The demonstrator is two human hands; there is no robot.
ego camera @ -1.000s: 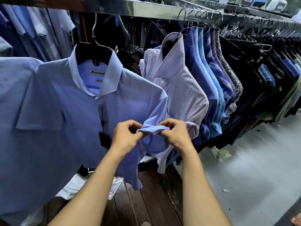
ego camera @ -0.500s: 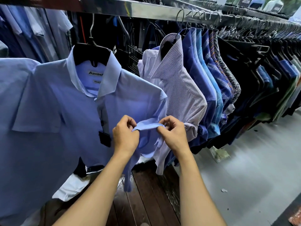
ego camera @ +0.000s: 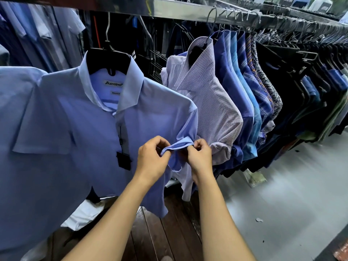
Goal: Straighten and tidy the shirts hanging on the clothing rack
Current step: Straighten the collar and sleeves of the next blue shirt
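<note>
A light blue shirt (ego camera: 94,140) hangs facing me on a black hanger (ego camera: 108,57) from the metal rail (ego camera: 169,10). Its short sleeve cuff (ego camera: 178,146) is bunched and held up level between my hands. My left hand (ego camera: 151,159) pinches the cuff's left end with curled fingers. My right hand (ego camera: 199,157) pinches its right end. A black price tag (ego camera: 123,160) dangles down the shirt's front. Just right of it hangs a pale checked shirt (ego camera: 209,102).
Further right along the rail hang several blue, patterned and dark shirts (ego camera: 248,91). More pale blue shirts hang behind at left (ego camera: 37,34). Below are a dark wooden platform (ego camera: 165,232), white plastic packaging (ego camera: 84,213) and a grey floor (ego camera: 291,194).
Both hands stayed pinched on the sleeve cuff and raised it slightly, drawing closer together. The cuff now looks more bunched between them.
</note>
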